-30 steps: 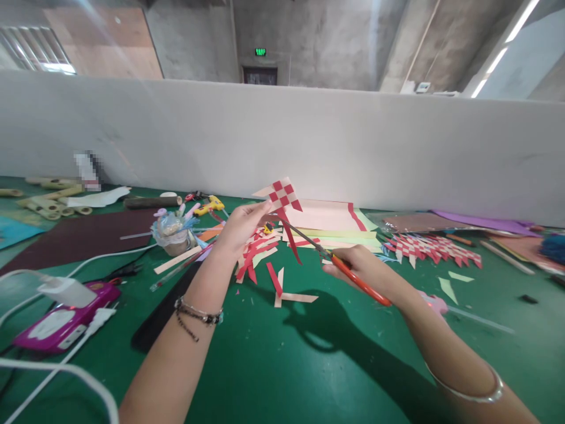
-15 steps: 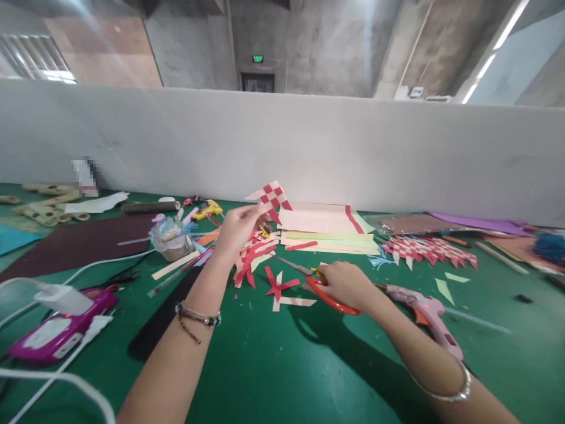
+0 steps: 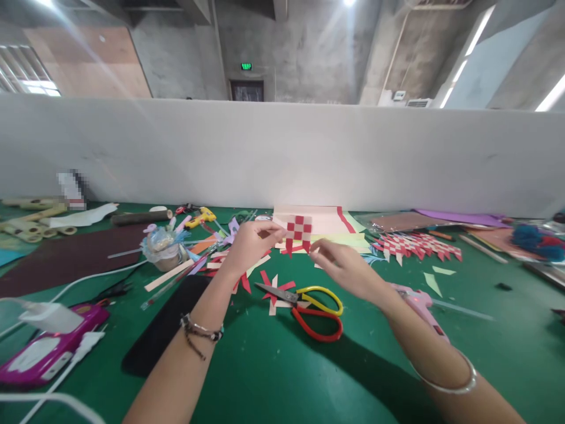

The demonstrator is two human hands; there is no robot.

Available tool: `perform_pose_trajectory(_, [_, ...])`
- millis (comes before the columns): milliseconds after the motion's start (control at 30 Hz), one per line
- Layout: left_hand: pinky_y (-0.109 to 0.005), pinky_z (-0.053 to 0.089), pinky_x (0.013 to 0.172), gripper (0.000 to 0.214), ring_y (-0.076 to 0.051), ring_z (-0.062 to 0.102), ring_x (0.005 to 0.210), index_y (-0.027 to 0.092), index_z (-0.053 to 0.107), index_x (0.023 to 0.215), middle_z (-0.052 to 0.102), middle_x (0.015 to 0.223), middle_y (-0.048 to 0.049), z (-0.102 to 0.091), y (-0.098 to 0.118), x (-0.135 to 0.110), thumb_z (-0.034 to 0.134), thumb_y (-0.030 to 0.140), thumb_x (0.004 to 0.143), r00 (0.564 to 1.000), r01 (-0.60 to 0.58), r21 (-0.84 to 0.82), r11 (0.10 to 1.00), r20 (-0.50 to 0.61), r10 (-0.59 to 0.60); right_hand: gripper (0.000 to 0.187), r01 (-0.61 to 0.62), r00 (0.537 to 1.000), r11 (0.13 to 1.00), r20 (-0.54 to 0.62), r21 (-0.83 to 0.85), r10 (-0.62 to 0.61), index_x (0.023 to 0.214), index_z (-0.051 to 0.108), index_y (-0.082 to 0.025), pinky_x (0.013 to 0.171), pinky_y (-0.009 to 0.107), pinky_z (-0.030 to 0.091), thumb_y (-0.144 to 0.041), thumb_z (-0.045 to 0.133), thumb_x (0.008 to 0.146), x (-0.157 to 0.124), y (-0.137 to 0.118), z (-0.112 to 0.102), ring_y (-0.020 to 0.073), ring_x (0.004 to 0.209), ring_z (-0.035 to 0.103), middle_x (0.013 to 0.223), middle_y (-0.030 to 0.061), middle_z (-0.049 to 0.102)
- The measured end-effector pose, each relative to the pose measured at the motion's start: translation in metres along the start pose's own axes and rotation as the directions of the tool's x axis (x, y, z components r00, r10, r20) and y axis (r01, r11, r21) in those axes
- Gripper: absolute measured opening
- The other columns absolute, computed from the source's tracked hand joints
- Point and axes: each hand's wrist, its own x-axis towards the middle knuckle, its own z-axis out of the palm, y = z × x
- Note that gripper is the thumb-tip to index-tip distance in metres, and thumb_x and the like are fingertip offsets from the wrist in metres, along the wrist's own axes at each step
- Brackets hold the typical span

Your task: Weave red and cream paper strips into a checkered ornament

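Observation:
My left hand pinches a small woven square of red and cream paper strips, held up above the green table. My right hand is just right of the square with its fingers spread, fingertips near the square's lower right edge and holding nothing. Scissors with a red and a yellow handle lie flat on the table below both hands. Cut red and cream strips lie scattered under the hands.
A pink glue gun lies by my right forearm. Several woven pieces sit at the right, stacked paper sheets behind. A cup of bits, a yellow glue gun, a dark strip and a magenta device with white cables lie left. A white wall bounds the table's far edge.
My right hand has laid the scissors down on the table and risen, open, to the woven square. My left hand has lowered the square and turned it upright.

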Motion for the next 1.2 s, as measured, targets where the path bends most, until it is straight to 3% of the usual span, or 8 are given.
perform_pose_trajectory(167, [-0.022, 0.043, 0.06, 0.02, -0.014, 0.059, 0.066, 0.018, 0.068, 0.071, 0.067, 0.073, -0.0019, 0.008, 0.008, -0.003, 0.057, 0.033, 0.078, 0.982, -0.12, 0.003, 0.993, 0.149, 0.118, 0.036, 0.051, 0.982, 0.893, -0.184, 0.447, 0.037, 0.096, 0.053, -0.016, 0.056, 0.024, 0.042, -0.048, 0.045, 0.082, 0.001, -0.007, -0.011, 0.0123, 0.063, 0.053, 0.068, 0.0013, 0.056])
perform_pose_trajectory(300, [-0.021, 0.042, 0.059, 0.021, -0.012, 0.057, 0.063, 0.018, 0.068, 0.067, 0.065, 0.066, -0.0011, 0.007, 0.011, -0.005, 0.057, 0.032, 0.078, 0.964, -0.154, -0.032, 0.988, 0.215, 0.157, 0.032, 0.005, 0.962, 0.892, -0.245, 0.452, 0.118, 0.076, 0.059, -0.016, 0.055, 0.025, 0.042, -0.046, 0.049, 0.078, -0.002, -0.008, -0.018, 0.0115, 0.056, 0.05, 0.059, -0.0001, 0.053])
perform_pose_trajectory(467, [-0.019, 0.042, 0.055, 0.025, -0.01, 0.055, 0.059, 0.016, 0.066, 0.069, 0.063, 0.066, -0.0007, -0.007, 0.02, -0.01, 0.051, 0.032, 0.081, 0.983, -0.093, -0.094, 0.991, 0.152, 0.107, 0.03, -0.002, 0.924, 0.902, -0.345, 0.431, 0.167, 0.079, 0.064, -0.018, 0.061, 0.029, 0.045, -0.046, 0.052, 0.078, -0.012, -0.007, -0.041, 0.0146, 0.062, 0.053, 0.062, 0.0018, 0.057])
perform_pose_trajectory(600, [-0.021, 0.044, 0.061, 0.031, -0.011, 0.056, 0.063, 0.015, 0.065, 0.076, 0.062, 0.067, -0.0013, -0.017, 0.026, -0.016, 0.043, 0.035, 0.085, 0.995, -0.092, -0.061, 0.994, 0.042, 0.095, 0.027, -0.043, 0.983, 0.913, -0.145, 0.405, 0.11, 0.081, 0.063, -0.018, 0.058, 0.027, 0.045, -0.043, 0.054, 0.077, -0.025, -0.011, -0.049, 0.0134, 0.062, 0.053, 0.067, 0.0022, 0.06])
perform_pose_trajectory(867, [-0.023, 0.043, 0.067, 0.031, -0.015, 0.058, 0.079, 0.023, 0.063, 0.099, 0.065, 0.092, -0.0012, -0.004, 0.006, -0.063, 0.044, 0.042, 0.084, 0.889, 0.075, 0.19, 0.979, 0.433, -0.152, 0.019, -0.297, 0.928, 0.783, 0.36, 0.547, 0.101, 0.077, 0.056, -0.017, 0.051, 0.02, 0.04, -0.036, 0.054, 0.077, -0.057, 0.0, 0.01, 0.0085, 0.053, 0.05, 0.059, -0.0031, 0.053])
perform_pose_trajectory(967, [-0.022, 0.039, 0.061, 0.026, -0.015, 0.057, 0.074, 0.021, 0.063, 0.09, 0.065, 0.085, -0.0009, 0.011, -0.003, -0.088, 0.046, 0.038, 0.083, 0.832, 0.083, 0.284, 0.955, 0.508, -0.224, 0.015, -0.219, 0.908, 0.879, 0.417, 0.424, 0.025, 0.078, 0.058, -0.017, 0.052, 0.02, 0.038, -0.027, 0.047, 0.08, -0.058, 0.004, 0.038, 0.0095, 0.056, 0.052, 0.063, -0.0012, 0.057])
perform_pose_trajectory(1067, [-0.022, 0.03, 0.051, 0.032, -0.014, 0.053, 0.059, 0.018, 0.059, 0.062, 0.059, 0.064, -0.0001, 0.021, -0.01, -0.105, 0.045, 0.037, 0.083, 0.772, 0.004, 0.464, 0.886, 0.561, -0.298, 0.015, -0.012, 0.946, 0.997, 0.324, 0.077, -0.013, 0.08, 0.061, -0.019, 0.055, 0.023, 0.036, -0.026, 0.048, 0.08, -0.048, 0.004, 0.052, 0.0121, 0.061, 0.054, 0.07, 0.0006, 0.06])
perform_pose_trajectory(1200, [-0.022, 0.034, 0.057, 0.024, -0.015, 0.055, 0.068, 0.019, 0.06, 0.074, 0.06, 0.075, -0.0003, 0.022, -0.013, -0.118, 0.043, 0.031, 0.085, 0.785, -0.086, 0.457, 0.885, 0.578, -0.222, 0.018, 0.032, 0.963, 0.927, 0.259, -0.374, 0.071, 0.093, 0.059, -0.017, 0.061, 0.026, 0.037, -0.023, 0.053, 0.077, -0.037, 0.009, 0.054, 0.0219, 0.088, 0.056, 0.095, 0.0086, 0.061])
